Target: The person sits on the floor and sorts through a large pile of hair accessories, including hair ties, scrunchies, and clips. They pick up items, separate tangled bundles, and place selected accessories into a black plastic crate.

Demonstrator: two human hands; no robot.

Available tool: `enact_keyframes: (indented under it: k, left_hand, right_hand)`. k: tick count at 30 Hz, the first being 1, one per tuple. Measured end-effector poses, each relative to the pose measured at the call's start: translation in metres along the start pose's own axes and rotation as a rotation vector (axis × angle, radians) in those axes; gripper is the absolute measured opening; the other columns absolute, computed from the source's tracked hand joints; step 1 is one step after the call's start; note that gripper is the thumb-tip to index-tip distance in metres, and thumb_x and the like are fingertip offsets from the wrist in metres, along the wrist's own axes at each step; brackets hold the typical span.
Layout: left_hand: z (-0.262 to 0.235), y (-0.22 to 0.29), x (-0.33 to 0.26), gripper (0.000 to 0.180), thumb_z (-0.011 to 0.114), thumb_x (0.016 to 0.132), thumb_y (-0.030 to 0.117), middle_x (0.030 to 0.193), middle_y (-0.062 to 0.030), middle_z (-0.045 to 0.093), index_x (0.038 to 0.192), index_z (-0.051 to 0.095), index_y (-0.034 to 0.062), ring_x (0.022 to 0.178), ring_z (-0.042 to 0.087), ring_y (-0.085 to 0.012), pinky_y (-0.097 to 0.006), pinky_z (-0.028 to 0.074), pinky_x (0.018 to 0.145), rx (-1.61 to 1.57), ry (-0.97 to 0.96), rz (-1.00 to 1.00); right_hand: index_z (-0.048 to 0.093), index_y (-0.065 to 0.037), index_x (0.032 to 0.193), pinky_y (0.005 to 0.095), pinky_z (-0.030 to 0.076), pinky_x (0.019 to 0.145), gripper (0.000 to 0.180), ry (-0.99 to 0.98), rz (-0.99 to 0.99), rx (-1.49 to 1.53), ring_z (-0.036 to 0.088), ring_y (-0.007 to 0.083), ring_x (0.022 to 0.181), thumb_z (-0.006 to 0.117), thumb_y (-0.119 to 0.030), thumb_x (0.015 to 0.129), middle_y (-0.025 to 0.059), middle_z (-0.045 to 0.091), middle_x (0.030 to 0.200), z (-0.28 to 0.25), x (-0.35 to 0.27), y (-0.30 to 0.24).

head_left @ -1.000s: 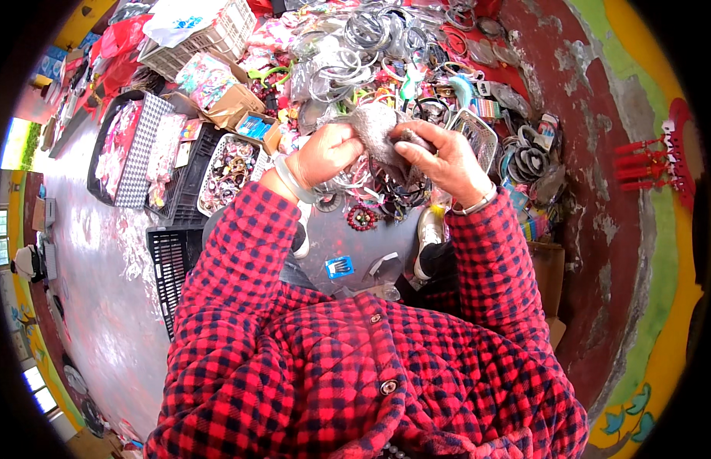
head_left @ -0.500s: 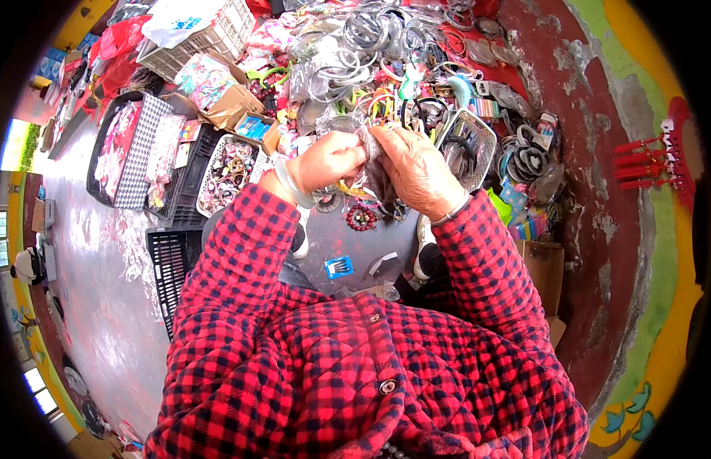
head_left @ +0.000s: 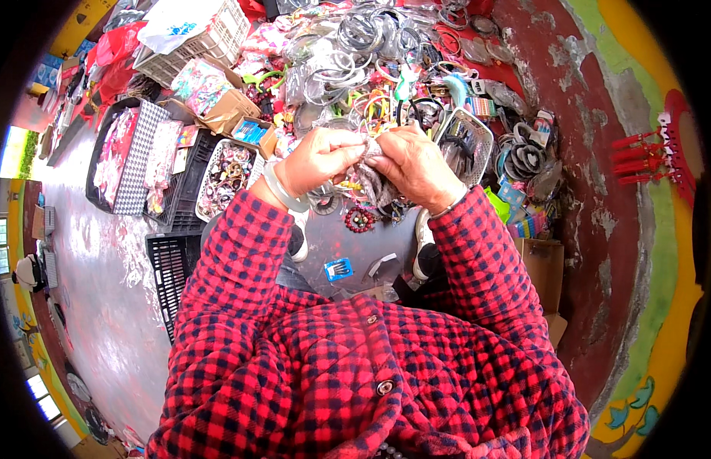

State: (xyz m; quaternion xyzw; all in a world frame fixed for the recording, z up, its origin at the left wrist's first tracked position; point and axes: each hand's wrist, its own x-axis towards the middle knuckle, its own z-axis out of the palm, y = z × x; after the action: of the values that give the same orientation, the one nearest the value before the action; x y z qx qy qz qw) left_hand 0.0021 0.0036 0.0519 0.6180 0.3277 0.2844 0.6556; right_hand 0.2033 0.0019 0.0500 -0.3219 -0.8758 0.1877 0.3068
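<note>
Both my hands meet in front of me over the pile, fingers closed around a grey, crumpled, soft-looking band (head_left: 380,186); its exact kind does not show. My left hand (head_left: 313,164), with a pale bangle at the wrist, pinches its upper left edge. My right hand (head_left: 419,170) grips the other side, thumb pressed on it, and part of the band hangs below the fingers. Beneath lies a dark red beaded bracelet (head_left: 360,219) on the grey floor. A white basket (head_left: 485,145) of hair accessories stands beyond my right hand.
A heap of bagged headbands (head_left: 363,34) spreads ahead. On the left are a basket of hair ties (head_left: 201,205), a cardboard box (head_left: 225,115), a checkered bin (head_left: 135,172) and a black crate (head_left: 170,279). A blue-carded packet (head_left: 338,269) lies near my feet. The peeling wall (head_left: 593,206) borders the right.
My hands have shifted slightly and the fingertips have come together on the grey band. My right hand has turned, with its thumb now lower across it.
</note>
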Motion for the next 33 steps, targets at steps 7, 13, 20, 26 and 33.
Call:
enact_keyframes:
  k: [7, 13, 20, 26, 33]
  left_hand:
    - [-0.011, 0.013, -0.01, 0.022, 0.05, 0.088, 0.018, 0.062, 0.0006, 0.051, 0.077, 0.059, 0.0008, 0.049, 0.043, -0.005, -0.02, 0.033, 0.045, 0.008, -0.12, 0.171]
    - [-0.014, 0.013, -0.011, 0.022, 0.049, 0.089, 0.016, 0.062, 0.0007, 0.051, 0.076, 0.058, 0.0008, 0.051, 0.043, -0.0059, -0.021, 0.034, 0.047, 0.074, -0.197, 0.151]
    - [-0.001, -0.007, -0.002, 0.015, 0.048, 0.087, 0.014, 0.064, -0.0078, 0.053, 0.085, 0.056, 0.0013, 0.058, 0.051, -0.0169, -0.031, 0.041, 0.054, 0.562, -0.119, 0.319]
    - [0.003, 0.0, -0.003, 0.014, 0.048, 0.087, 0.014, 0.063, -0.0104, 0.051, 0.083, 0.054, 0.0015, 0.055, 0.049, -0.0184, -0.031, 0.04, 0.053, 0.494, -0.122, 0.302]
    - [-0.003, 0.008, -0.007, 0.02, 0.049, 0.088, 0.016, 0.061, -0.0011, 0.049, 0.075, 0.055, 0.001, 0.056, 0.044, -0.0075, -0.023, 0.036, 0.051, 0.181, -0.16, 0.178]
  right_hand:
    - [0.055, -0.002, 0.093, 0.0301, 0.04, 0.069, 0.021, -0.229, 0.055, 0.677, 0.049, 0.0149, 0.074, 0.047, -0.021, 0.091, 0.0065, 0.052, 0.077, -0.018, -0.005, 0.001]
    - [0.055, 0.0, 0.104, 0.0261, 0.04, 0.08, 0.027, -0.381, 0.218, 0.85, 0.049, 0.0115, 0.088, 0.045, -0.023, 0.092, 0.0056, 0.056, 0.09, -0.022, -0.012, 0.005]
    - [0.055, 0.002, 0.092, 0.0292, 0.041, 0.067, 0.029, -0.312, 0.224, 0.694, 0.046, 0.0118, 0.07, 0.045, -0.026, 0.092, 0.0056, 0.054, 0.075, 0.0, -0.013, 0.008]
    - [0.057, 0.001, 0.092, 0.0229, 0.039, 0.065, 0.029, -0.381, 0.424, 0.918, 0.043, 0.0053, 0.071, 0.045, -0.026, 0.092, -0.0015, 0.054, 0.076, 0.004, -0.015, 0.015]
    - [0.056, 0.002, 0.103, 0.0232, 0.039, 0.078, 0.03, -0.396, 0.32, 1.039, 0.047, 0.0059, 0.085, 0.045, -0.024, 0.091, 0.0001, 0.058, 0.09, -0.013, -0.011, 0.006]
